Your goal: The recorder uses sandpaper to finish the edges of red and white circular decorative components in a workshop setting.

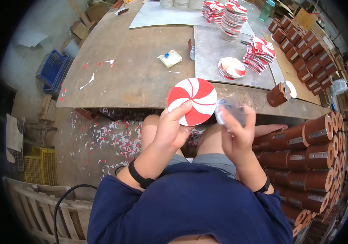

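My left hand point(175, 126) grips a round disc point(200, 97) with a red and white swirl, thumb on its face and fingers behind. Just right of it, my right hand point(239, 132) is closed on a flat, greyish see-through piece point(231, 109) with blue marks. Motion smears this piece, so its kind is unclear. Both hands are above my lap at the table's near edge. Beyond them on the metal sheet lie a low stack of swirl discs point(231, 68) and a pile of squarish swirl sheets point(260, 55).
A tall disc stack point(233, 24) stands farther back. A white dish point(170, 59) with a blue bit sits on the wooden table point(117, 77). Brown cylinders point(304, 53) crowd the right, more point(316, 158) being stacked beside me. Red and white scraps point(113, 138) litter the floor.
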`<state>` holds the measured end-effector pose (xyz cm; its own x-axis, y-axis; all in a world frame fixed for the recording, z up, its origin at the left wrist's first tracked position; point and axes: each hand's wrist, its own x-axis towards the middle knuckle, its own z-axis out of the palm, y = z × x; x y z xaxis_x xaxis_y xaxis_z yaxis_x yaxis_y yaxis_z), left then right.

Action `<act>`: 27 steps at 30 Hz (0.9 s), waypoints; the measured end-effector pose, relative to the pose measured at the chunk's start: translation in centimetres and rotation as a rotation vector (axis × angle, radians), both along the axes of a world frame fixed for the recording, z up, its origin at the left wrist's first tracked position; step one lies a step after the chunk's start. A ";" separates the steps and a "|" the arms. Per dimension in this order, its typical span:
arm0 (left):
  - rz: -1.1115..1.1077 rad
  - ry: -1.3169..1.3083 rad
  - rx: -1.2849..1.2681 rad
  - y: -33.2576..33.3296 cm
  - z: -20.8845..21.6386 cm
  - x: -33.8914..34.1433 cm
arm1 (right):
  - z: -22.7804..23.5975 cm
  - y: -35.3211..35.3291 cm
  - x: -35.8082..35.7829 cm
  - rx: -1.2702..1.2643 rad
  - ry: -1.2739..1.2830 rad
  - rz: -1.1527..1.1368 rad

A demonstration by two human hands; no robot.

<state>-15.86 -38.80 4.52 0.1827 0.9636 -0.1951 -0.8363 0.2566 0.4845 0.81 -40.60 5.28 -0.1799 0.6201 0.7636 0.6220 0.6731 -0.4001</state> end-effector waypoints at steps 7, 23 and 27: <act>-0.029 -0.006 -0.031 0.8 -0.1 -0.5 | -3.4 0.5 1.2 -0.232 -0.058 -0.024; -0.070 0.072 -0.108 0.9 -1.3 0.3 | -1.8 0.7 -0.1 -0.049 -0.085 0.041; -0.136 -0.034 -0.120 1.6 -2.6 -1.0 | -6.5 1.8 2.6 -0.208 -0.066 -0.082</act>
<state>-16.87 -37.23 1.97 0.3179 0.8999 -0.2987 -0.8055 0.4225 0.4156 3.38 -38.76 -1.21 -0.1678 0.7777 0.6059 0.7004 0.5265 -0.4819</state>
